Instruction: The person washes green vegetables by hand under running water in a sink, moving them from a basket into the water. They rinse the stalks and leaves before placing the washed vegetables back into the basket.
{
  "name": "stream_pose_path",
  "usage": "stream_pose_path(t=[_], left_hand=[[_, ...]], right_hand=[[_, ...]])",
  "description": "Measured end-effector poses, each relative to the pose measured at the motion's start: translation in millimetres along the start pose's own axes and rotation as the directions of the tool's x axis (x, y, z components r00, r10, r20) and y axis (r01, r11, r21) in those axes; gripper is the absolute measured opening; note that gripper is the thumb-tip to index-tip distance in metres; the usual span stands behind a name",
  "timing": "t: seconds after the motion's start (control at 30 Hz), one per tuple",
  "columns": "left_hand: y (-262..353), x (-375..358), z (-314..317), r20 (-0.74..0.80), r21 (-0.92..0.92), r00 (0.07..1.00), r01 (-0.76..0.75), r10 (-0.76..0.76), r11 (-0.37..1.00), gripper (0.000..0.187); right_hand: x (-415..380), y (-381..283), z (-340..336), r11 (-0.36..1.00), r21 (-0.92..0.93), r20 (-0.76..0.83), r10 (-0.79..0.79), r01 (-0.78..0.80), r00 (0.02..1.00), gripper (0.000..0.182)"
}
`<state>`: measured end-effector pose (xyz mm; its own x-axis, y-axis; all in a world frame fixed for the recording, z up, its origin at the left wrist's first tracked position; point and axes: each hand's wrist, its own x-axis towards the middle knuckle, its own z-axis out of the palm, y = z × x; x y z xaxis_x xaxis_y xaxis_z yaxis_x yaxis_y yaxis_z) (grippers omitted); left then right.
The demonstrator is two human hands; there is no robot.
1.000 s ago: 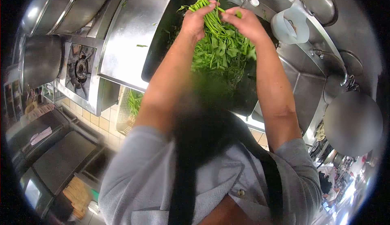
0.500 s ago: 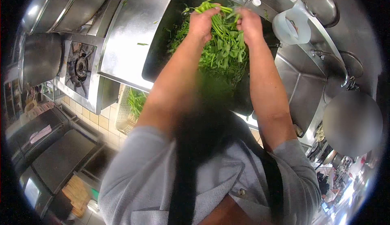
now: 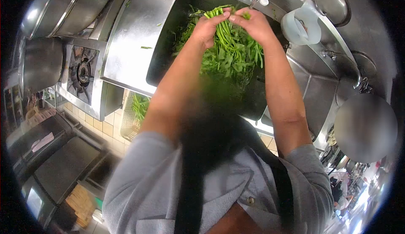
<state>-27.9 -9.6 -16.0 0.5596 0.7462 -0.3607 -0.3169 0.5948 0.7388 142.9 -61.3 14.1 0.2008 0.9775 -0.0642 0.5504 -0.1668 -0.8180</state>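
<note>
A bunch of long-stemmed leafy greens (image 3: 231, 42) hangs from my left hand (image 3: 206, 29), its stem ends up and its leaves drooping toward me. The left fingers and thumb are wrapped round the stems near their tops. My right hand (image 3: 255, 25) is beside it, thumb and fingers pinched together at the stem ends, with a bit of green showing between them. The fingertips of both hands nearly meet. Below them, more loose greens lie in a dark, deep sink basin (image 3: 162, 67), partly hidden by my forearms and a blurred dark patch.
Left of the basin is a steel counter (image 3: 130, 44) with leaf scraps, then a gas burner (image 3: 84, 69). A perforated basket (image 3: 128, 122) of greens sits lower left. At right are a translucent plastic container (image 3: 301, 25), a faucet (image 3: 358, 75) and another steel sink (image 3: 314, 94).
My right hand has turned, its thumb and fingers now reaching left toward the left fingertips at the stem ends. My left hand keeps the bunch, shifted slightly.
</note>
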Motion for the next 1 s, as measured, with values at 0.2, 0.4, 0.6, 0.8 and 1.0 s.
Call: stream_pose_path(t=[0.2, 0.4, 0.6, 0.8, 1.0], left_hand=[[-2, -2, -1, 0.094, -0.040, 0.994, -0.050, 0.053, 0.998, 0.033], [5, 1, -11, 0.069, -0.034, 0.998, 0.001, 0.001, 0.999, 0.023], [35, 5, 12, 0.036, 0.240, 0.991, -0.132, 0.127, 0.962, 0.024], [38, 6, 17, 0.120, 0.423, 0.966, -0.259, 0.229, 0.868, 0.019], [30, 9, 14, 0.106, 0.449, 0.959, -0.282, 0.263, 0.848, 0.016]], right_hand=[[1, 17, 7, 0.997, 0.071, 0.058, 0.026, -0.030, 0.998, 0.024], [6, 21, -18, 0.925, 0.306, 0.041, 0.224, -0.226, 0.974, 0.033], [4, -2, -27, 0.955, 0.241, 0.236, 0.116, -0.173, 0.965, 0.030], [5, 4, -36, 0.921, 0.286, 0.296, 0.177, -0.264, 0.939, 0.025], [17, 37, -37, 0.974, -0.223, 0.116, 0.075, -0.048, 0.990, 0.038]])
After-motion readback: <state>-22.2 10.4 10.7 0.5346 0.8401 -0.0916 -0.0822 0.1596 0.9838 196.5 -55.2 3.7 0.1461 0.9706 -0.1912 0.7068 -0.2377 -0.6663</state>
